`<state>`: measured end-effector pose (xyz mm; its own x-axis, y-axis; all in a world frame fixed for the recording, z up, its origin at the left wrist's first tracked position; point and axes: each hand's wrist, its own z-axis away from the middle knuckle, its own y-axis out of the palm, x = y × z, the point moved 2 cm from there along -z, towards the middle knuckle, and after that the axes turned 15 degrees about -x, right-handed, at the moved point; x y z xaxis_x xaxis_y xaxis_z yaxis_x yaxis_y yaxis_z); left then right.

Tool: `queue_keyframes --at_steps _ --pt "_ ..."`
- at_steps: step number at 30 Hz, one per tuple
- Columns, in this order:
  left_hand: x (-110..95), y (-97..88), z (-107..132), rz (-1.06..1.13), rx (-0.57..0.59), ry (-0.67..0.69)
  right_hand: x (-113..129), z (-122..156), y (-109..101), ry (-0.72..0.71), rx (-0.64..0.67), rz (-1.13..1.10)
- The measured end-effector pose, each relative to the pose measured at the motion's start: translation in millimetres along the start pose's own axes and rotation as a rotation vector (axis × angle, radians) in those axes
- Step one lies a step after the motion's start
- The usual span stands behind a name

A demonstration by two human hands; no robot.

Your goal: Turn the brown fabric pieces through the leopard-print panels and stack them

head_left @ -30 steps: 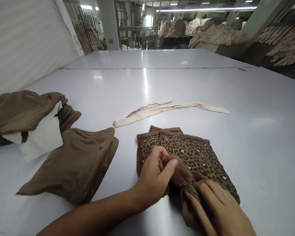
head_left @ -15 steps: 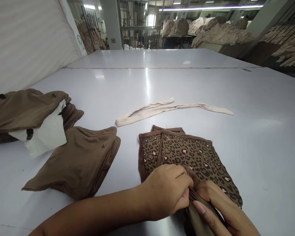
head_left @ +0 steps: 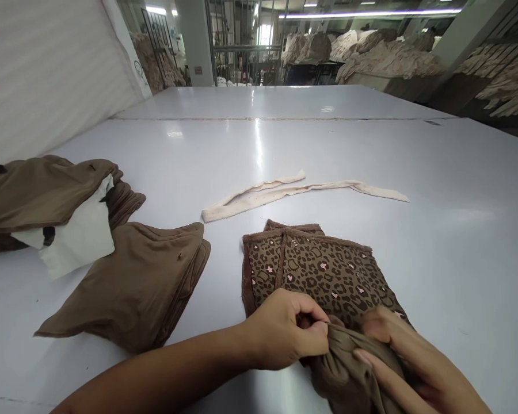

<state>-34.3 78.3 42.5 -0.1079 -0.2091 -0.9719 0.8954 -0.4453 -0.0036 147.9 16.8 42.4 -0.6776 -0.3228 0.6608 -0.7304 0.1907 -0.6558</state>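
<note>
A stack of leopard-print fabric pieces [head_left: 319, 270] with pink stars lies on the grey table [head_left: 285, 144] in front of me. At its near edge my left hand [head_left: 285, 336] pinches a plain brown fabric piece [head_left: 349, 368], fingers closed on a fold. My right hand [head_left: 414, 368] also grips this brown piece from the right, fingers curled into the bunched cloth. The brown piece lies partly over the leopard stack's near edge.
A stack of plain brown cut pieces [head_left: 133, 284] lies to the left. Farther left is another brown pile [head_left: 38, 192] with a white paper [head_left: 77, 238] tucked in. A cream fabric strip [head_left: 285, 192] lies beyond the leopard stack. Piles of garments fill the background.
Both hands have shifted toward me along the leopard stack. The brown piece is now bunched up more between them, and my right hand has slid right and lower.
</note>
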Motion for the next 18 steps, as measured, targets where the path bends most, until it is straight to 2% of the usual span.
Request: queue_keyframes --at_steps 1,3,5,7,9,12,14,16,18 --pt "3 1.8 1 0.158 0.030 -0.171 0 -5 0 -0.065 0.003 0.034" --pt "5 5.8 1 0.417 0.062 -0.350 1 -13 0 -0.163 -0.031 0.098" --pt "6 9.3 -1 0.567 0.130 -0.405 1 -18 1 -0.226 -0.107 0.176" --pt "7 9.4 -4 0.535 0.211 -0.420 2 -19 2 -0.249 -0.150 0.262" --pt "4 3.6 -7 0.309 0.202 -0.298 5 -18 1 -0.217 -0.172 0.304" --pt "-8 -7.2 -10 -0.085 0.140 0.062 16 -15 0 -0.188 -0.135 0.277" --pt "-15 -9.7 -7 -0.243 0.134 0.254 22 -14 1 -0.207 -0.062 0.271" --pt "-17 -10.7 -3 -0.376 0.002 0.377 23 -12 4 -0.187 -0.037 0.283" --pt "-15 -11.5 1 -0.507 -0.218 0.418 21 -8 8 -0.112 -0.081 0.283"
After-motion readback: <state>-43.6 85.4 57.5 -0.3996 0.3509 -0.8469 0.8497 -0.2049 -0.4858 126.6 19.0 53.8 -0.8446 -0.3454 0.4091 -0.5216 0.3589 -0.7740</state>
